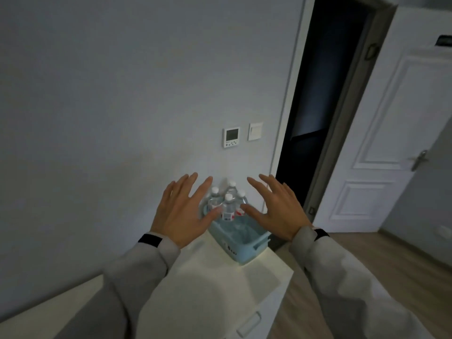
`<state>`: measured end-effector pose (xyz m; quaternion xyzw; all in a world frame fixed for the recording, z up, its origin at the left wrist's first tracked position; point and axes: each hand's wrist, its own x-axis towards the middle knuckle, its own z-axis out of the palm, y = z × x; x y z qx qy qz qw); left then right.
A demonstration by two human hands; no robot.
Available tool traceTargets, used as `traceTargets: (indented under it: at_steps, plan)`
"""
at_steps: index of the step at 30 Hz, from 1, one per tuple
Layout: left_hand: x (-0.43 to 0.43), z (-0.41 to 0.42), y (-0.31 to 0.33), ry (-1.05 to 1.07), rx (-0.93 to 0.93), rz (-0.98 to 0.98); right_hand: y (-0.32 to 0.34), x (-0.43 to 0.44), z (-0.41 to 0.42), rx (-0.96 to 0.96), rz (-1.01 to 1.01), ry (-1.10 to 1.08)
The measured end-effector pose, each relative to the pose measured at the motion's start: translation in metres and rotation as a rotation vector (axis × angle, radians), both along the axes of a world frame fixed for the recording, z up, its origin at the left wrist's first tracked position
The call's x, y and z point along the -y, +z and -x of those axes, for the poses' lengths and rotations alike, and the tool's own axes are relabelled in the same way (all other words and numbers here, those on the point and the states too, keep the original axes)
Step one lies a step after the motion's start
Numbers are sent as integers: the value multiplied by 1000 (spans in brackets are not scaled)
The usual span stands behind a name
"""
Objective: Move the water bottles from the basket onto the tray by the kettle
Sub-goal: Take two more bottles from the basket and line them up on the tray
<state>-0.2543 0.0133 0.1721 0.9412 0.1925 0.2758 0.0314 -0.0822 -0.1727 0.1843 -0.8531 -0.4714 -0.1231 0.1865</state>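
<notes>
**Both hands open over basket, nothing gripped**

Left hand (182, 211) and right hand (274, 206) are both spread flat, fingers apart, palms down, flanking the water bottles (228, 204). Neither holds anything; can't tell whether the thumbs touch a bottle. Four capped bottles stand upright in the light blue basket (241, 248), which sits at the far corner of the white cabinet top (220, 289), against the wall.

Basket (241, 241): light blue. Bottles (228, 206): clear, white caps, red-and-white labels. Cabinet (212, 289): white. Sleeves (146, 263): light grey, black wristbands at 12 o'clock.
</notes>
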Motion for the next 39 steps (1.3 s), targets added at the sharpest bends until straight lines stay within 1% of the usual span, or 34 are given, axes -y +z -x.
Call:
traceTargets:
  at_steps: [5,10,15,22,25,30,33,36,39]
  plan:
    - [-16,-70,1,44,16,-14,-2,-25,-83,12,-18,50]
    - [-28,-131,-11,144,4,-9,-26,-61,-158,-1,-9,111]
    - [-30,-186,-36,270,-16,19,-49,-87,-230,-34,-47,284]
    - [-24,-248,-67,469,-99,90,-81,-121,-304,-144,37,469]
    - [-21,-263,-88,536,-143,172,-107,-130,-320,-224,68,516]
    - [-25,-277,-135,591,-212,332,-148,-142,-340,-358,194,527]
    - [-32,-286,-159,615,-231,475,-169,-150,-346,-449,235,514]
    - [-39,-295,-178,640,-222,662,-184,-161,-349,-528,303,521]
    - [-45,-308,-195,643,-210,763,-198,-172,-347,-576,317,538]
